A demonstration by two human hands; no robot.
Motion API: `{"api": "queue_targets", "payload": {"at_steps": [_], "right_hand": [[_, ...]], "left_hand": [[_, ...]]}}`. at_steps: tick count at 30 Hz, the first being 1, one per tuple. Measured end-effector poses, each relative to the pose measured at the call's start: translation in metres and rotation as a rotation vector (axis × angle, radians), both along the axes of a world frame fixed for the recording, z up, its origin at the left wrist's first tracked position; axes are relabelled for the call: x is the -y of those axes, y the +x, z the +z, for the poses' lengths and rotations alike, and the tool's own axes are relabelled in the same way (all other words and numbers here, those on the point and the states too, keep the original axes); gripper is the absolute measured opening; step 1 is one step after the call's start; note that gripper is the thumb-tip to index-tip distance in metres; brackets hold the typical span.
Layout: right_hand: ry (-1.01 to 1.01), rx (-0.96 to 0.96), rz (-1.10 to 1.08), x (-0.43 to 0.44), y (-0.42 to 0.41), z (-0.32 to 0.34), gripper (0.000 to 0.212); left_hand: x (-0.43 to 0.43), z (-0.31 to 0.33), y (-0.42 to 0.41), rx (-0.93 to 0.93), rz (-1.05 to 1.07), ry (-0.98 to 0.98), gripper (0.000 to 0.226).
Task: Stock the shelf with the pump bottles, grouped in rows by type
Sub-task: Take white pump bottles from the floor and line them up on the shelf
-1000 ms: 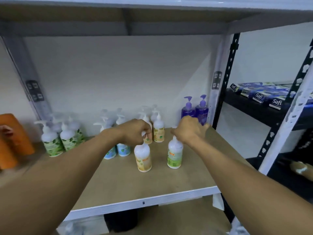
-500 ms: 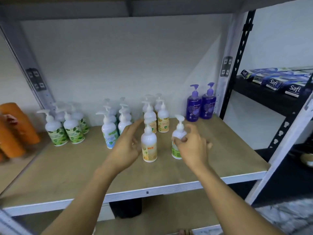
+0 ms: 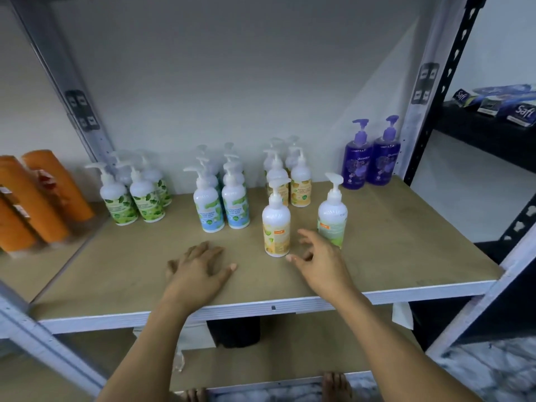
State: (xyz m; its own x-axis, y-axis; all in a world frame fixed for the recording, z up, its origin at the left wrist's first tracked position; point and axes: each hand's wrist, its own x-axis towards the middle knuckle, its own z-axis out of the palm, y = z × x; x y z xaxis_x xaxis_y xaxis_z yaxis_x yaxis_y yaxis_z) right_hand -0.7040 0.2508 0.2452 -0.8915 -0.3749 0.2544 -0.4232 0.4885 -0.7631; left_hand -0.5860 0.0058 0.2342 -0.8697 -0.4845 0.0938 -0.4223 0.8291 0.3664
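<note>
On the wooden shelf (image 3: 391,256) stand rows of white pump bottles: green-leaf labels (image 3: 119,204) at left, blue labels (image 3: 208,210) in the middle, yellow labels (image 3: 300,187) further right, and two purple bottles (image 3: 369,163) at the back right. A yellow-label bottle (image 3: 276,227) and a green-label bottle (image 3: 332,219) stand apart, nearer the front. My left hand (image 3: 200,268) hovers over the shelf with relaxed fingers and holds nothing. My right hand (image 3: 319,256) is spread open just in front of the two front bottles, touching neither.
Orange bottles (image 3: 37,195) lie stacked on the neighbouring shelf to the left. A black rack at right carries blue boxes (image 3: 499,107). A dark object (image 3: 235,332) sits under the shelf. Metal uprights (image 3: 417,91) frame the bay. My bare toes (image 3: 336,384) show at the bottom.
Both hands have let go of the two front bottles and drawn back toward the shelf's front edge, fingers opening. The camera has tilted down.
</note>
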Motion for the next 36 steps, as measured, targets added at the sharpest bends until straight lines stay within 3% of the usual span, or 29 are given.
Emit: {"api": "queue_targets", "payload": {"at_steps": [5,12,21,29,36], "right_hand": [[-0.045,0.088,0.086,0.016,-0.009,0.004,0.081],[-0.039,0.088,0.086,0.036,-0.019,0.004,0.059],[-0.073,0.118,-0.017,0.033,-0.041,0.002,0.051],[-0.066,0.127,-0.037,0.026,-0.062,0.002,0.062],[-0.064,0.168,0.052,0.033,-0.078,0.002,0.066]], "left_hand": [[0.008,0.001,-0.005,0.035,0.014,-0.003,0.075],[0.016,0.004,-0.010,0.089,0.006,-0.015,0.081],[0.028,0.003,-0.008,0.043,0.006,-0.031,0.073],[0.045,0.006,-0.007,-0.015,0.028,-0.078,0.063],[0.062,0.003,-0.012,0.050,0.084,-0.062,0.079]]}}
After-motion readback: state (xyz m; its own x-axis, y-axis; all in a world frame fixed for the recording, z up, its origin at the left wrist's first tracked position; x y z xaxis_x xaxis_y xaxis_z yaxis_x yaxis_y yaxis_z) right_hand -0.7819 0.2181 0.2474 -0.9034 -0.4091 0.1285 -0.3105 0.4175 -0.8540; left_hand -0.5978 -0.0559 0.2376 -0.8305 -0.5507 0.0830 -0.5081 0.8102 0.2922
